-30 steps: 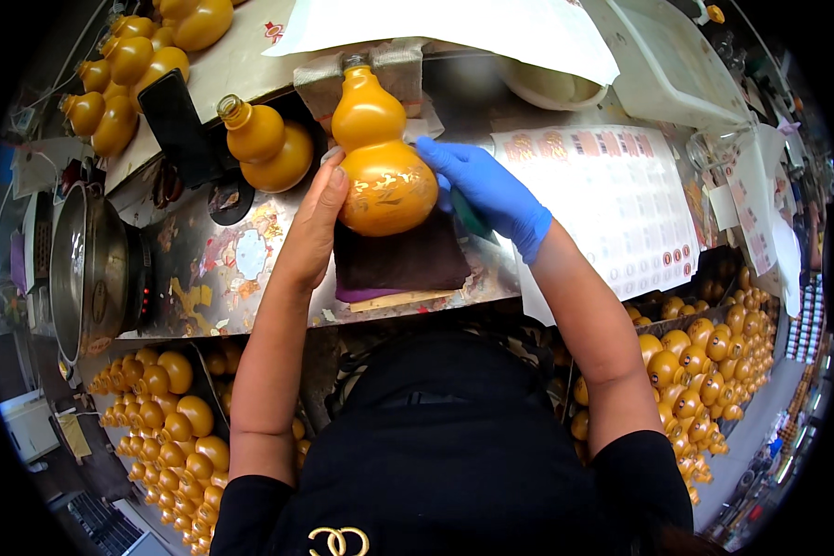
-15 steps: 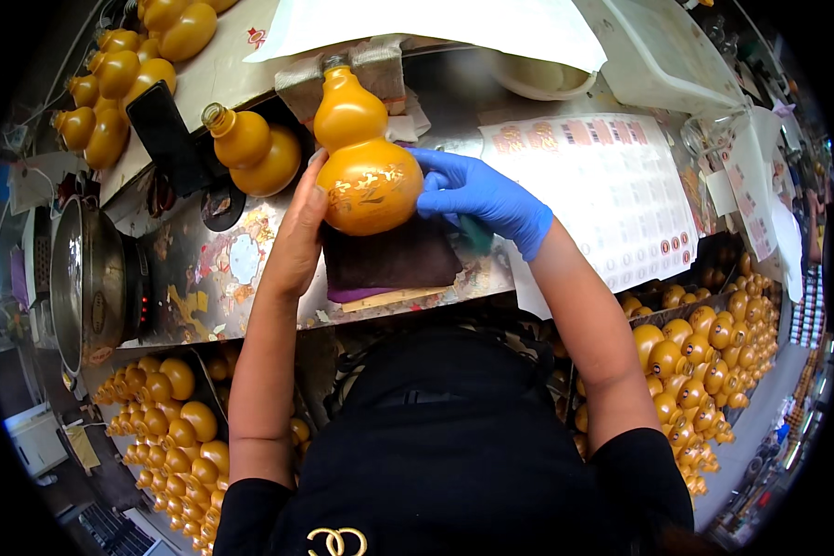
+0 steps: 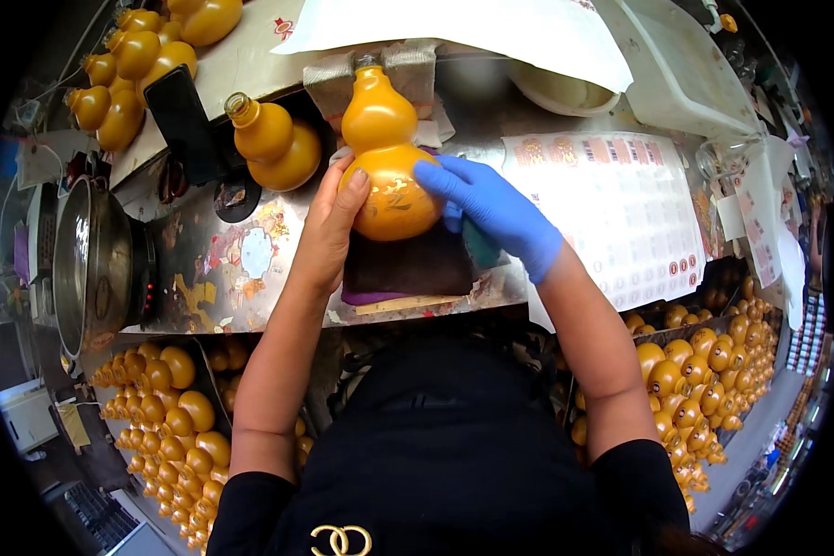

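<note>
A glossy amber, gourd-shaped bottle (image 3: 378, 120) lies with its neck pointing away, its wide lower bulb towards me. Gold and dark decoration marks that bulb. My bare left hand (image 3: 329, 222) grips the bulb's left side, thumb on its face. On the right, my blue-gloved right hand (image 3: 500, 208) holds the same bulb with its thumb pressed on the surface; its other fingers are partly hidden. Below that glove shows a dark green piece (image 3: 480, 245); whether the hand holds it I cannot tell. Under the bulb lies a dark brown pad (image 3: 408, 271).
Another amber gourd bottle (image 3: 283, 148) stands to the left, beside a black phone (image 3: 187, 122). A metal pan (image 3: 88, 264) is at far left. Printed sticker sheets (image 3: 602, 218) cover the right side. Folded cloth (image 3: 329, 97) lies by the bottle's neck. Crates of bottles (image 3: 704, 371) sit below.
The whole view has shifted, so the bench appears farther right. My left thumb has come onto the bulb's face, and my right thumb has moved up onto its surface.
</note>
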A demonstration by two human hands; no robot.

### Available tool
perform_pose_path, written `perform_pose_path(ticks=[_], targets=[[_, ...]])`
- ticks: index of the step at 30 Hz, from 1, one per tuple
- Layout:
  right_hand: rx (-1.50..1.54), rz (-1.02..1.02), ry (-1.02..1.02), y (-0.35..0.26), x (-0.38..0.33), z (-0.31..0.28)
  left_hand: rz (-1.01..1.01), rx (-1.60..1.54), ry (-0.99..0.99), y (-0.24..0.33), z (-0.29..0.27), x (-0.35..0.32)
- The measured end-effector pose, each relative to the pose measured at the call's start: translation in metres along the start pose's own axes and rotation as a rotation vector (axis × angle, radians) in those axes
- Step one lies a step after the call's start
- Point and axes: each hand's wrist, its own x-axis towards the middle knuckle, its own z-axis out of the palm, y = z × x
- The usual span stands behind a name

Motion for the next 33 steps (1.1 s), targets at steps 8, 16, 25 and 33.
perform_pose_path(ticks=[8,16,25,33], targets=[[0.070,0.017,-0.023,-0.002,0.000,-0.004,0.055,-0.062,0.001,-0.005,-0.001,0.003],[0.201,0.071,0.026,0.010,0.001,-0.006,0.091,0.062,0.093,-0.021,-0.014,0.006],[0.129,-0.104,0.105,0.021,-0.008,0.004,0.192,0.219,-0.076,-0.010,-0.017,-0.011],[0.482,0.053,0.113,0.032,-0.007,-0.011,0.196,0.114,-0.137,-0.012,-0.027,-0.005]])
